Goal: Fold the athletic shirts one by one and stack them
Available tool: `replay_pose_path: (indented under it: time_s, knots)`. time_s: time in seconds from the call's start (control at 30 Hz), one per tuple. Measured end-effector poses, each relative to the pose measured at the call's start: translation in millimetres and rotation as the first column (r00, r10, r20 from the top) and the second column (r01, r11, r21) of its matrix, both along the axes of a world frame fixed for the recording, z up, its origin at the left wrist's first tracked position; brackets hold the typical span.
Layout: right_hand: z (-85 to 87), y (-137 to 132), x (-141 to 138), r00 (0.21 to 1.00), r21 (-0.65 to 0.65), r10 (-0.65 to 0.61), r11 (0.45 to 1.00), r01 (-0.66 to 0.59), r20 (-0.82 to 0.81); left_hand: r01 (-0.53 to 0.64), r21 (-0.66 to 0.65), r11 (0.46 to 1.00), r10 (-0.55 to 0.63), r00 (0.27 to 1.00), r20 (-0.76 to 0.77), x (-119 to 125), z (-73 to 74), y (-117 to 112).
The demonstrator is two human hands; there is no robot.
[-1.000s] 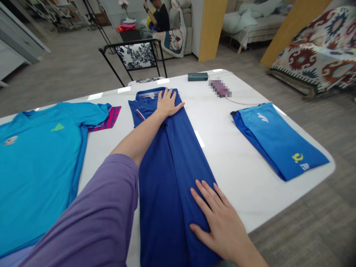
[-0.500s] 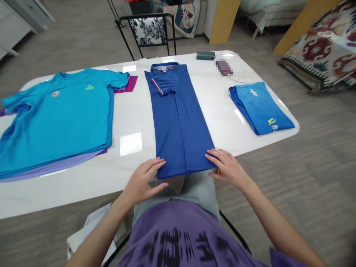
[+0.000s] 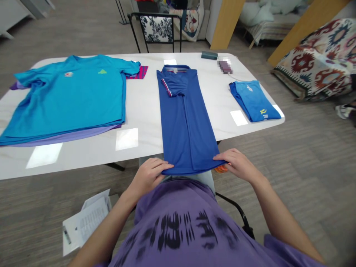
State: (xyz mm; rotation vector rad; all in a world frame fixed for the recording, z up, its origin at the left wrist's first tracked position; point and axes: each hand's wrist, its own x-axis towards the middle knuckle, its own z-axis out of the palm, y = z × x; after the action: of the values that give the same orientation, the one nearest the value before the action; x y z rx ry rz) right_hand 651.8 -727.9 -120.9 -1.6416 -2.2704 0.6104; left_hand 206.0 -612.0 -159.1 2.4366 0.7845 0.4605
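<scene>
A dark blue polo shirt point(image 3: 185, 122) lies lengthwise on the table with its sides folded inward, collar at the far end. One sleeve with a red and white stripe rests across its upper part. Its hem hangs past the near table edge, over my lap. My left hand point(image 3: 151, 172) pinches the left hem corner between thumb and fingers. At the right hem corner, my right hand point(image 3: 237, 163) has the cloth gripped in the same way. The hem is stretched between both hands.
Turquoise T-shirts point(image 3: 78, 96) lie stacked on the left of the white table point(image 3: 144, 111). A folded blue garment point(image 3: 254, 102) is at the right. Behind it are a dark case point(image 3: 209, 55) and a blurred phone-like item point(image 3: 225, 66). A chair point(image 3: 157, 29) stands beyond the table.
Both hands have closed on the hem corners, which they only touched before. The hem is now drawn toward my body and off the table edge. The camera view has shifted.
</scene>
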Motion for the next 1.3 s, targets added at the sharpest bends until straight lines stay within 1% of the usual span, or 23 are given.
replay_pose_path:
  time_s: [0.1, 0.2, 0.23, 0.3, 0.33, 0.4, 0.5, 0.57, 0.6, 0.67, 0.7, 0.73, 0.77, 0.83, 0.9, 1.0, 1.1, 1.13, 1.17, 1.2, 1.23, 1.27, 1.3]
  knots:
    - [34.0, -25.5, -6.1, 0.986, -0.096, 0.004, 0.995, -0.021, -0.167, 0.14, -0.117, 0.983, -0.127, 0.985, 0.118, -19.9, 47.7, -13.6]
    - [70.8, -17.6, -6.5, 0.958, -0.07, -0.01, 0.998, -0.011, -0.287, 0.239, -0.154, 0.959, -0.205, 0.956, 0.208, -20.8, 102.3, 3.2]
    - [82.2, -5.1, -5.6, 0.95, -0.029, -0.031, 0.999, 0.023, -0.31, 0.224, -0.147, 0.963, -0.19, 0.958, 0.214, -16.6, 117.7, 17.0]
    - [101.9, 36.0, -1.9, 0.936, 0.075, -0.097, 0.989, 0.129, -0.339, 0.114, -0.123, 0.986, -0.085, 0.972, 0.22, -2.3, 140.6, 57.8]
    - [109.6, 64.5, 1.5, 0.927, 0.127, -0.131, 0.974, 0.186, -0.35, 0.038, -0.118, 0.992, -0.01, 0.973, 0.229, 7.2, 147.5, 84.9]
    - [118.8, 136.0, 12.4, 0.907, 0.205, -0.183, 0.939, 0.275, -0.378, -0.106, -0.148, 0.983, 0.144, 0.95, 0.276, 30.0, 152.5, 151.8]
    - [112.3, 268.0, 38.1, 0.872, 0.225, -0.221, 0.912, 0.343, -0.436, -0.196, -0.275, 0.941, 0.292, 0.88, 0.374, 69.5, 139.9, 274.1]
    - [93.9, 357.2, 55.3, 0.864, 0.206, -0.254, 0.906, 0.37, -0.435, -0.241, -0.316, 0.918, 0.359, 0.844, 0.399, 96.3, 119.9, 355.3]
    - [81.4, 396.8, 61.3, 0.869, 0.204, -0.286, 0.897, 0.391, -0.405, -0.293, -0.302, 0.907, 0.397, 0.835, 0.381, 109.0, 107.1, 390.6]
    - [52.9, 458.2, 64.5, 0.873, 0.238, -0.387, 0.855, 0.46, -0.296, -0.452, -0.191, 0.871, 0.49, 0.815, 0.308, 132.5, 77.6, 441.8]
    - [38.2, 477.8, 61.2, 0.869, 0.27, -0.437, 0.83, 0.489, -0.23, -0.516, -0.102, 0.85, 0.524, 0.809, 0.269, 142.9, 61.9, 455.7]
    - [23.7, 489.9, 54.8, 0.867, 0.302, -0.471, 0.813, 0.498, -0.163, -0.545, -0.007, 0.839, 0.532, 0.815, 0.231, 152.2, 46.3, 461.7]
    - [9.9, 495.0, 46.1, 0.873, 0.327, -0.478, 0.813, 0.482, -0.099, -0.53, 0.081, 0.844, 0.509, 0.839, 0.191, 160.3, 31.2, 460.7]
    - [-15.6, 489.5, 25.2, 0.907, 0.326, -0.421, 0.86, 0.392, 0.019, -0.408, 0.201, 0.891, 0.4, 0.913, 0.081, 172.8, 4.1, 444.2]
    - [-37.2, 473.9, 6.2, 0.936, 0.262, -0.335, 0.918, 0.297, 0.111, -0.292, 0.227, 0.929, 0.31, 0.949, -0.047, 180.2, -17.0, 421.6]
    - [-59.4, 455.6, -7.9, 0.941, 0.163, -0.282, 0.954, 0.253, 0.188, -0.264, 0.198, 0.944, 0.297, 0.941, -0.162, 184.0, -34.7, 402.6]
    - [-66.5, 455.4, -3.2, 0.939, 0.153, -0.287, 0.953, 0.26, 0.19, -0.274, 0.142, 0.951, 0.295, 0.942, -0.161, 180.9, -37.1, 411.6]
    - [-66.0, 459.0, 1.8, 0.926, 0.178, -0.336, 0.935, 0.307, 0.173, -0.32, 0.122, 0.939, 0.335, 0.933, -0.133, 178.5, -35.7, 419.8]
    - [-64.3, 463.9, 8.2, 0.894, 0.212, -0.423, 0.896, 0.389, 0.147, -0.403, 0.104, 0.909, 0.413, 0.905, -0.1, 175.5, -33.9, 429.9]
    - [-61.9, 470.0, 15.6, 0.838, 0.238, -0.533, 0.834, 0.497, 0.115, -0.512, 0.082, 0.855, 0.517, 0.852, -0.075, 172.2, -32.1, 441.4]
    - [-59.2, 477.1, 23.5, 0.761, 0.24, -0.643, 0.755, 0.61, 0.086, -0.623, 0.061, 0.78, 0.626, 0.777, -0.066, 169.0, -30.4, 453.7]
    - [-56.2, 484.8, 31.4, 0.68, 0.215, -0.73, 0.677, 0.704, 0.07, -0.712, 0.045, 0.701, 0.713, 0.697, -0.076, 166.0, -28.9, 466.2]
    - [-53.3, 492.9, 38.4, 0.617, 0.171, -0.784, 0.619, 0.766, 0.073, -0.764, 0.037, 0.645, 0.762, 0.639, -0.104, 163.8, -27.7, 478.1]
